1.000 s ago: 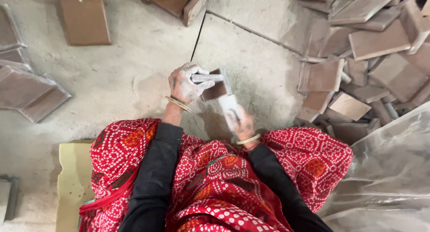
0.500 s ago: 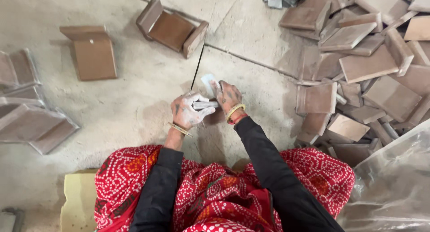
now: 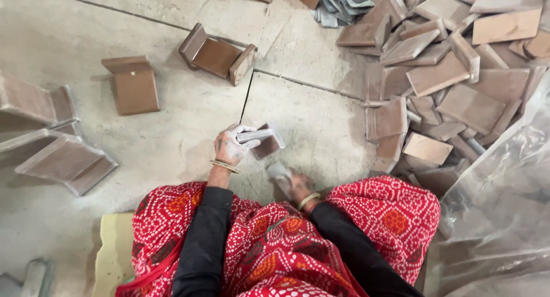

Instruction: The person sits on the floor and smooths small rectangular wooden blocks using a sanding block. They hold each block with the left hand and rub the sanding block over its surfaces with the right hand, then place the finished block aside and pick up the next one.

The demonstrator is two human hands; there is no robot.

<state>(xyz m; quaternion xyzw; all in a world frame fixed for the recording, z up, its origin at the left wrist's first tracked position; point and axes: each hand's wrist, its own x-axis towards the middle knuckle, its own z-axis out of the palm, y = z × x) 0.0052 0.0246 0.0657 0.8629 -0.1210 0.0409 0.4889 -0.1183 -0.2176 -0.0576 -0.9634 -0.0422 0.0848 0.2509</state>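
My left hand (image 3: 234,144), dusty and with a bangle at the wrist, grips a small brown clay tile piece (image 3: 265,140) held on edge above the concrete floor (image 3: 172,125). My right hand (image 3: 296,184) is blurred, close to my lap, and holds a small grey pad or scraper (image 3: 279,172) a little below and right of the tile. The two hands are apart. My red patterned garment (image 3: 275,245) fills the lower middle of the view.
A large heap of brown clay tiles (image 3: 452,85) lies at the right. Folded, U-shaped clay pieces stand at upper middle (image 3: 216,53), upper left (image 3: 133,85) and far left (image 3: 63,159). Clear plastic sheeting (image 3: 504,205) lies at lower right. A yellow seat pad (image 3: 114,251) is under me.
My right hand has drawn back from the tile toward my lap with the grey pad. The view has shifted, with the heap and the clay pieces lower in the frame.
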